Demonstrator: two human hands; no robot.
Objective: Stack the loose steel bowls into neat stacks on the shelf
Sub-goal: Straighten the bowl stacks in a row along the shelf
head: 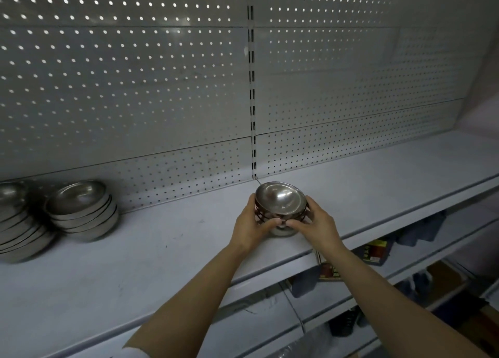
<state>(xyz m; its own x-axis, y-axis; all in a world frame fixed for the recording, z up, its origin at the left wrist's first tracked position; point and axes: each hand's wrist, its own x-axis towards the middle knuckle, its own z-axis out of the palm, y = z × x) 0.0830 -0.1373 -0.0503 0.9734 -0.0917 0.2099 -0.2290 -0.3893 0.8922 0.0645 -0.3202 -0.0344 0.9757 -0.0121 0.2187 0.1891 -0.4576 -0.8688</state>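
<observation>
Both hands, left hand (249, 222) and right hand (318, 222), clamp the small bowl stack (280, 209) at frame center; its tilted top bowl (280, 198) could slide off if squeezed unevenly.

1. Dim, cool grey light overall; nothing brightly lit.
2. Backlit from behind: bright pinpoints glowing through the holes of the grey perforated metal back panel (121, 74), strongest upper left.
3. Small glare spot inside the top shiny steel bowl (280, 197) of the held stack.
4. Soft shadow under the leaning stack of steel bowls (81, 211) at left.
5. Smeared with blur at far left edge, the larger steel bowl stack (16, 222).
6. Wide-angle bend on the pale grey shelf (162, 249) edge; lower right dark and soft.
</observation>
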